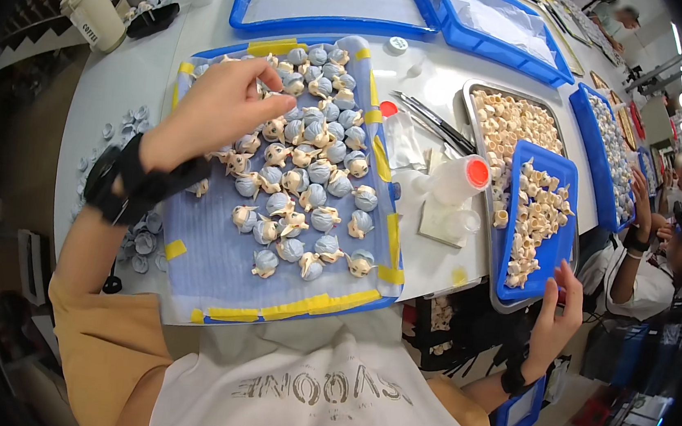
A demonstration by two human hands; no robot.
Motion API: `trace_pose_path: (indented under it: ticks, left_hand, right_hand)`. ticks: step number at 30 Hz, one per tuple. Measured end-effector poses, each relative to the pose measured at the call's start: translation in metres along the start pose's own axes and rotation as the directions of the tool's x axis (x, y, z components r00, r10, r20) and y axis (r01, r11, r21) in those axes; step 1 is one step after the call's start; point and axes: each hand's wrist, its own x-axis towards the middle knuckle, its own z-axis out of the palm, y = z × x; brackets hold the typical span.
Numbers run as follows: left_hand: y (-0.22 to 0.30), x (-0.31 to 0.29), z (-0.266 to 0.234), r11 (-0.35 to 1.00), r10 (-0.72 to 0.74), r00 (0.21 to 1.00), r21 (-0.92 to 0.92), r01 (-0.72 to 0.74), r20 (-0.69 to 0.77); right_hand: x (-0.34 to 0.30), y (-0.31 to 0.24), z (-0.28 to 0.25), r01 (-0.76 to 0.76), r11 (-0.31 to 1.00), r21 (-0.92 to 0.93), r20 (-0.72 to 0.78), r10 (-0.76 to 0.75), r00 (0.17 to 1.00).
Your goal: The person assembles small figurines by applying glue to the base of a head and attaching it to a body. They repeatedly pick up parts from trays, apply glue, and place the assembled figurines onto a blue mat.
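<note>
My left hand (pixel 224 107) hovers over the far left part of a cloth-lined tray (pixel 212 274) edged with yellow tape. Its fingers curl toward the thumb, and whatever lies between them is hidden. Several small doll heads (pixel 326 218) with blue hair and pointed ears fill much of that tray. To the right, my right hand (pixel 556 320) is open, fingers apart, beside the near right corner of a small blue tray (pixel 563 165). Cream-coloured small parts (pixel 534 215) lie in this tray, which rests on a metal tray (pixel 505 299) of more hollow cream pieces (pixel 514 119).
Between the trays stand a bottle with a red cap (pixel 461 179) and thin tools (pixel 440 124). Blue trays (pixel 334 27) line the far side. A white cup (pixel 93 12) stands far left; blue pieces (pixel 141 239) lie below it. Another person (pixel 640 266) sits at right.
</note>
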Motion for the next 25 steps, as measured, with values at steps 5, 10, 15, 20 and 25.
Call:
trace_pose_path:
  ticks: [5, 10, 15, 20, 25]
  left_hand:
    - [0.015, -0.077, -0.013, 0.951, 0.094, 0.995, -0.299, -0.081, 0.030]
    - [-0.005, -0.065, -0.025, 0.978, 0.051, 0.998, -0.204, -0.042, 0.040]
    - [-0.047, 0.042, -0.020, 0.730, 0.620, 0.769, 0.471, -0.495, -0.153]
    - [-0.041, 0.078, -0.002, 0.641, 0.631, 0.767, 0.480, -0.598, 0.113]
    - [-0.035, 0.091, 0.008, 0.691, 0.518, 0.827, 0.462, -0.556, 0.220]
  right_hand:
    - [0.000, 0.030, 0.013, 0.123, 0.964, -0.237, 0.222, -0.070, 0.973]
    - [0.016, 0.032, 0.020, 0.008, 0.992, -0.127, 0.296, 0.030, 0.955]
    - [0.021, 0.023, 0.023, -0.009, 0.996, -0.087, 0.286, 0.034, 0.957]
    - [0.025, 0.027, 0.027, 0.039, 0.997, -0.062, 0.272, -0.021, 0.962]
    - [0.019, 0.026, 0.025, -0.048, 0.994, -0.096, 0.188, 0.065, 0.980]
